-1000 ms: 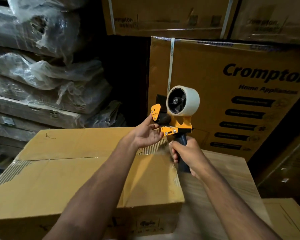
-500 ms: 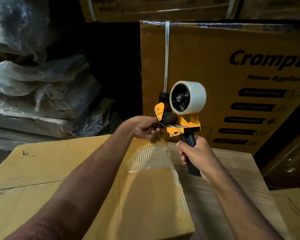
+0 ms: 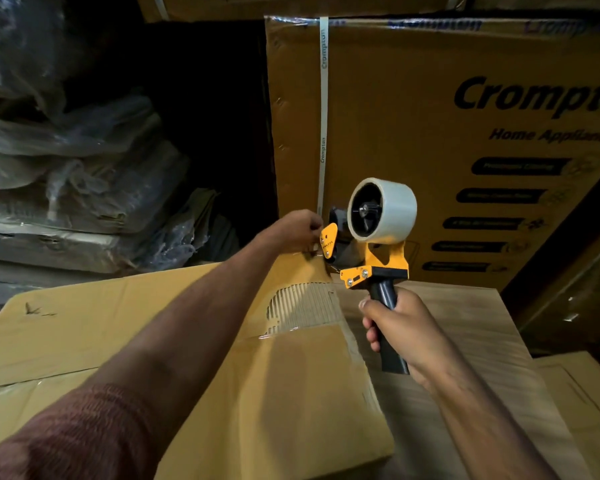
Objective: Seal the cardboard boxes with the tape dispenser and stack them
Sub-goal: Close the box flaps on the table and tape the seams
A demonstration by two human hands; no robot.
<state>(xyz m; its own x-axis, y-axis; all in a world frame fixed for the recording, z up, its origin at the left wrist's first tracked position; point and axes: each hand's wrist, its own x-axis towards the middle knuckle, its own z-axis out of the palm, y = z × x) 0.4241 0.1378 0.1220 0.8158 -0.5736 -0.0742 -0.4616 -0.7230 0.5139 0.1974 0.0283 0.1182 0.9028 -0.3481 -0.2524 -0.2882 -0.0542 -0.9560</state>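
Left hand (image 3: 297, 230) is curled at the nose of the orange tape dispenser with its clear tape roll (image 3: 371, 237); whether it pinches the tape end cannot be told. Right hand (image 3: 400, 336) grips the dark handle, holding the dispenser above the plain brown cardboard box (image 3: 125, 327), whose torn flap lies just beneath both hands. Judgement: draw out the tape end, anchor it over the far edge, then pull along the seam under steady pressure. Surroundings: plastic-wrapped bundles (image 3: 66, 174) beyond the left hand; a printed appliance carton (image 3: 430, 116) behind the right; dim storeroom.
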